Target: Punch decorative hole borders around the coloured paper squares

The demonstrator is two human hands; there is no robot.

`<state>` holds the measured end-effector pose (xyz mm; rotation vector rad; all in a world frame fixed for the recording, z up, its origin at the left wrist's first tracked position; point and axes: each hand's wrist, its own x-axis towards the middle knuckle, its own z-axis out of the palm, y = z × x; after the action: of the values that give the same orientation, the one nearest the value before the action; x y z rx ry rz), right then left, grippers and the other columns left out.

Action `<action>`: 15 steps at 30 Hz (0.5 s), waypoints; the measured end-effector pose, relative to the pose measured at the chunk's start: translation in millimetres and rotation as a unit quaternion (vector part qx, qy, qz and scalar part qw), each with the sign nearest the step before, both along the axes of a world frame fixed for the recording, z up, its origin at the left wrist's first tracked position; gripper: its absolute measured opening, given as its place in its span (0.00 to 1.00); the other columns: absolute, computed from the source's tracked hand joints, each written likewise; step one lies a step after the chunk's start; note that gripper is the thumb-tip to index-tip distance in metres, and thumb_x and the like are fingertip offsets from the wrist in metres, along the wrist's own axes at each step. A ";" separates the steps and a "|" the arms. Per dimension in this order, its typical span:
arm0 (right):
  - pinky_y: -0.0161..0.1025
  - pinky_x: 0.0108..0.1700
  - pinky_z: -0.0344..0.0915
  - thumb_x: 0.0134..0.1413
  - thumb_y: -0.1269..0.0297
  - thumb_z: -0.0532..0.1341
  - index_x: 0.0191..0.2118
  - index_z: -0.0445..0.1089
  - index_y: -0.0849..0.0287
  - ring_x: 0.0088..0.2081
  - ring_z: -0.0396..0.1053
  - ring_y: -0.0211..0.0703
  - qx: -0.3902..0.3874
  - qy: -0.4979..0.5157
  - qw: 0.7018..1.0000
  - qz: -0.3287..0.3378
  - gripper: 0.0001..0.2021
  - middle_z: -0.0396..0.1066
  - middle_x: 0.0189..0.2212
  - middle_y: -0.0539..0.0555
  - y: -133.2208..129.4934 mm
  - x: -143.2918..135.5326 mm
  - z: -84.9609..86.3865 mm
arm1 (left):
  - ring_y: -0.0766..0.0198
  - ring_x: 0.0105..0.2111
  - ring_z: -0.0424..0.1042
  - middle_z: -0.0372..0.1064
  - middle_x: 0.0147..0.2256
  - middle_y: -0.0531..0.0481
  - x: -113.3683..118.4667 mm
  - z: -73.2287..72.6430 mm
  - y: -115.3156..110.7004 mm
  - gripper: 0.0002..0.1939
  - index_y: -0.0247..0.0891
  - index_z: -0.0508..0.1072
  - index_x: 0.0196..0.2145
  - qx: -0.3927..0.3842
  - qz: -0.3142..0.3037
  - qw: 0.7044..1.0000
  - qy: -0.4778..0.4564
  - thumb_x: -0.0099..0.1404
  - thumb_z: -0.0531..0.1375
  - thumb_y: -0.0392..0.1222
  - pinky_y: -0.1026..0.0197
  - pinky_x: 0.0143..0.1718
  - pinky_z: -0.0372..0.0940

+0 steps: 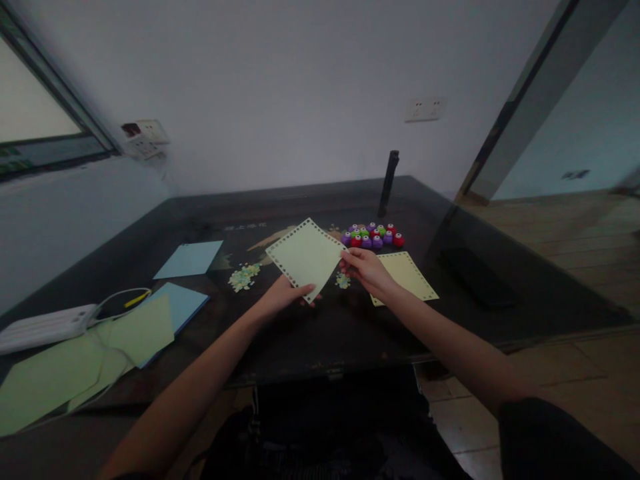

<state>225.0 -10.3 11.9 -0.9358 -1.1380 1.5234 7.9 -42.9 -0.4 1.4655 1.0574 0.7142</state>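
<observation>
Between my two hands, above the dark table, is a pale green sheet of paper (307, 257) with punched holes along its edges. My left hand (290, 293) pinches its lower corner, thumb on top. At the right corner, my right hand (367, 267) grips it between thumb and fingers. A second hole-edged sheet, pale yellow (407, 275), lies on the table, partly behind my right forearm. Small paper punchings form a pile (243, 276) left of my left hand and a smaller pile (343, 281) by my right hand. Several red, purple and green craft punches (373, 235) stand behind my right hand.
Blue paper (190, 259) and green sheets (90, 360) lie at the left, beside a white power strip (47, 328) with a loose cable. A black upright object (389, 183) stands at the back. A dark flat object (477, 277) rests at the right of the table (300, 347).
</observation>
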 end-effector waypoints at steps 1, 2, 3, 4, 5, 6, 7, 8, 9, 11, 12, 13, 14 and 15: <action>0.31 0.23 0.57 0.37 0.52 0.69 0.25 0.66 0.60 0.22 0.64 0.32 0.007 -0.014 1.000 -0.003 0.17 0.67 0.21 0.48 -0.7 -1.5 1.2 | 0.63 0.21 0.72 0.76 0.28 0.41 -3.5 4.7 -2.0 0.18 0.32 0.73 0.32 -0.024 -0.045 0.998 0.025 0.58 0.60 0.52 0.65 0.21 0.62; 0.31 0.23 0.57 0.38 0.52 0.68 0.25 0.66 0.60 0.22 0.64 0.32 0.013 -0.029 0.999 -0.006 0.17 0.67 0.21 0.48 -1.6 -2.8 2.2 | 0.63 0.19 0.71 0.75 0.25 0.41 -7.8 11.7 -5.3 0.19 0.33 0.73 0.29 -0.056 -0.103 0.992 0.054 0.59 0.58 0.55 0.65 0.19 0.60; 0.31 0.23 0.57 0.39 0.52 0.68 0.25 0.66 0.60 0.22 0.64 0.33 0.019 -0.043 0.999 -0.007 0.16 0.68 0.21 0.48 -2.6 -4.0 2.9 | 0.63 0.17 0.70 0.74 0.23 0.41 -12.6 21.0 -9.6 0.22 0.34 0.74 0.26 -0.090 -0.167 0.978 0.084 0.59 0.57 0.57 0.65 0.17 0.59; 0.31 0.22 0.57 0.40 0.52 0.67 0.26 0.66 0.60 0.22 0.64 0.33 0.025 -0.057 0.998 -0.007 0.16 0.68 0.20 0.48 -3.7 -5.0 3.4 | 0.63 0.16 0.70 0.74 0.21 0.42 -17.5 32.1 -15.0 0.23 0.34 0.74 0.25 -0.117 -0.227 0.960 0.110 0.59 0.56 0.59 0.65 0.16 0.58; 0.31 0.22 0.58 0.41 0.53 0.67 0.26 0.66 0.59 0.21 0.64 0.34 0.030 -0.070 0.997 -0.006 0.15 0.68 0.20 0.48 -4.7 -6.1 3.6 | 0.63 0.16 0.69 0.74 0.21 0.42 -22.1 44.4 -20.7 0.22 0.35 0.75 0.25 -0.136 -0.271 0.944 0.126 0.58 0.57 0.59 0.64 0.16 0.58; 0.31 0.22 0.58 0.42 0.53 0.66 0.26 0.66 0.59 0.21 0.64 0.34 0.037 -0.083 0.996 -0.003 0.15 0.68 0.20 0.48 -5.7 -7.3 3.6 | 0.63 0.17 0.69 0.74 0.22 0.42 -25.7 57.0 -26.1 0.21 0.37 0.76 0.26 -0.147 -0.300 0.933 0.131 0.58 0.57 0.59 0.64 0.17 0.58; 0.31 0.22 0.58 0.43 0.54 0.66 0.25 0.66 0.59 0.21 0.64 0.34 0.043 -0.095 0.995 0.003 0.14 0.68 0.20 0.49 -6.7 -8.6 3.5 | 0.63 0.18 0.70 0.75 0.23 0.43 -27.9 68.8 -30.4 0.21 0.38 0.76 0.29 -0.152 -0.319 0.926 0.133 0.58 0.57 0.59 0.63 0.18 0.60; 0.31 0.22 0.58 0.44 0.54 0.65 0.25 0.66 0.59 0.21 0.64 0.34 0.048 -0.107 0.993 0.010 0.14 0.68 0.20 0.49 -7.5 -10.1 3.3 | 0.63 0.19 0.70 0.75 0.24 0.43 -28.1 78.6 -32.9 0.20 0.39 0.77 0.32 -0.152 -0.331 0.922 0.128 0.57 0.57 0.59 0.62 0.19 0.60; 0.31 0.21 0.58 0.45 0.55 0.65 0.25 0.66 0.59 0.20 0.64 0.33 0.051 -0.117 0.992 0.017 0.13 0.68 0.20 0.49 -8.3 -11.8 3.2 | 0.62 0.20 0.70 0.75 0.25 0.43 -26.3 85.5 -33.0 0.20 0.40 0.76 0.34 -0.144 -0.329 0.926 0.117 0.56 0.58 0.59 0.62 0.20 0.61; 0.31 0.21 0.58 0.46 0.56 0.64 0.25 0.65 0.60 0.20 0.64 0.33 0.054 -0.130 0.990 0.030 0.13 0.68 0.20 0.49 -9.9 -15.2 2.8 | 0.62 0.21 0.70 0.74 0.26 0.44 -15.9 88.3 -26.1 0.20 0.39 0.75 0.37 -0.063 -0.250 0.962 0.087 0.57 0.57 0.58 0.62 0.22 0.62; 0.30 0.21 0.58 0.47 0.56 0.64 0.25 0.65 0.60 0.20 0.64 0.32 0.053 -0.132 0.989 0.034 0.12 0.68 0.20 0.49 -10.8 -16.8 2.5 | 0.63 0.22 0.70 0.74 0.26 0.45 -8.1 84.2 -19.8 0.18 0.38 0.75 0.37 0.006 -0.185 0.980 0.078 0.59 0.56 0.55 0.62 0.23 0.63; 0.30 0.21 0.57 0.47 0.56 0.64 0.25 0.65 0.60 0.20 0.64 0.32 0.050 -0.132 0.989 0.036 0.12 0.68 0.20 0.49 -11.6 -18.1 2.0 | 0.64 0.23 0.70 0.73 0.27 0.46 0.6 77.1 -12.8 0.16 0.37 0.74 0.36 0.076 -0.121 0.986 0.082 0.60 0.56 0.51 0.63 0.25 0.63; 0.30 0.21 0.57 0.47 0.57 0.64 0.25 0.65 0.60 0.20 0.64 0.32 0.046 -0.131 0.990 0.037 0.12 0.68 0.20 0.48 -12.5 -19.2 1.3 | 0.65 0.24 0.69 0.72 0.27 0.48 9.5 67.9 -5.9 0.13 0.36 0.73 0.34 0.145 -0.047 0.984 0.093 0.60 0.56 0.48 0.63 0.26 0.64; 0.30 0.21 0.57 0.47 0.57 0.64 0.25 0.65 0.60 0.20 0.64 0.32 0.042 -0.129 0.990 0.037 0.12 0.68 0.19 0.48 -13.3 -20.0 0.2 | 0.65 0.26 0.69 0.71 0.27 0.49 17.7 57.7 -0.1 0.10 0.36 0.73 0.34 0.199 0.018 0.973 0.112 0.60 0.56 0.44 0.63 0.28 0.64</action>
<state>205.0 -23.6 12.1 -1.0648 -1.4243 1.4298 25.7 -43.0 57.3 1.9109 1.1581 0.8345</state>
